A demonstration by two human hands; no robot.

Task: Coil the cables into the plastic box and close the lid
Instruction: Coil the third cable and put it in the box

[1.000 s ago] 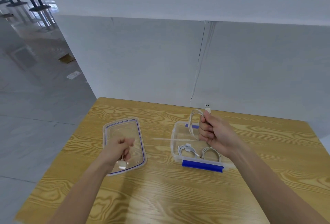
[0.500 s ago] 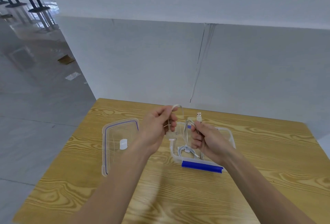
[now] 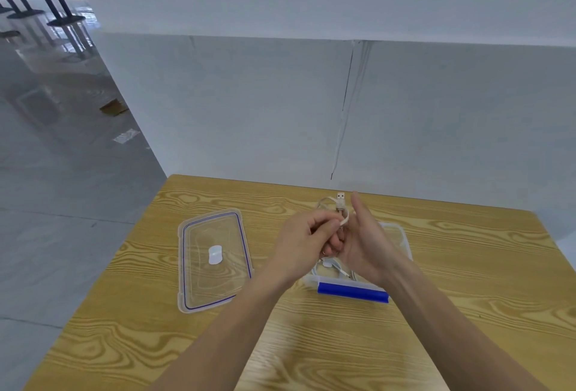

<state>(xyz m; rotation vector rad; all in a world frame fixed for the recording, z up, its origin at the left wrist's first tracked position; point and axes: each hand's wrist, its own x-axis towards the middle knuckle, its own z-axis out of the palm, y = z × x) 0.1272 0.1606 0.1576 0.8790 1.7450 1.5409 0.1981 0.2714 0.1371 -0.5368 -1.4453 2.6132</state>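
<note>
Head view: the left hand [image 3: 307,239] had come over from the lid [image 3: 213,258], its fingers pinching the white cable [image 3: 341,208] that the right hand [image 3: 363,242] gripped above the box [image 3: 402,235]. Coiling likely continued; lid still off on the surface [image 3: 452,281].

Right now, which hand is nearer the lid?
Left. The left hand is just right of the lid, above the table; the right hand is farther right, over the box.
</note>
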